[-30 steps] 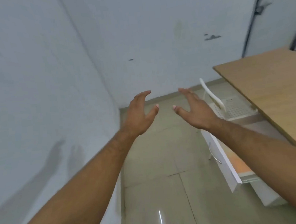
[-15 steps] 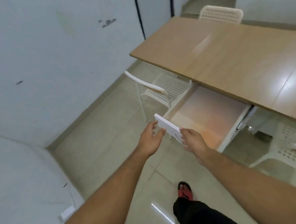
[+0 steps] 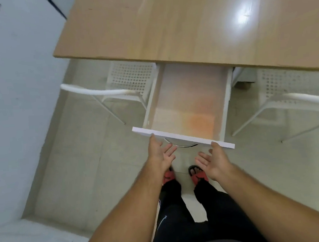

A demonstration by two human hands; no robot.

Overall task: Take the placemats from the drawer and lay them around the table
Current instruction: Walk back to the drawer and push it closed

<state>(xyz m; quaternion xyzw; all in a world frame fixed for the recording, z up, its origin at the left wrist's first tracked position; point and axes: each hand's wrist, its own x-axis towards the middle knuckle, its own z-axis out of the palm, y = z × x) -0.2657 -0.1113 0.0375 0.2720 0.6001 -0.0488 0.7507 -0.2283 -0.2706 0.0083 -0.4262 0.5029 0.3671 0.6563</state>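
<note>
A white drawer (image 3: 182, 137) stands pulled out from under the wooden table (image 3: 186, 24). Its inside (image 3: 187, 100) shows a pale flat surface with an orange patch near the front; I cannot tell whether that is a placemat. My left hand (image 3: 160, 154) is at the left part of the drawer's front panel, thumb tip against the top edge, fingers spread below. My right hand (image 3: 213, 160) is at the right part, thumb on the edge, palm up, fingers apart. A curved metal handle (image 3: 183, 145) shows between the hands.
A white perforated chair (image 3: 100, 92) stands left of the drawer and another white chair (image 3: 295, 100) to its right, both tucked partly under the table. A white wall (image 3: 11, 93) runs along the left. My feet in red sandals (image 3: 198, 174) stand on the tiled floor below the drawer.
The view has swung from the wall corner to the table. I now face the open drawer squarely, and my hands have spread apart along its front panel.
</note>
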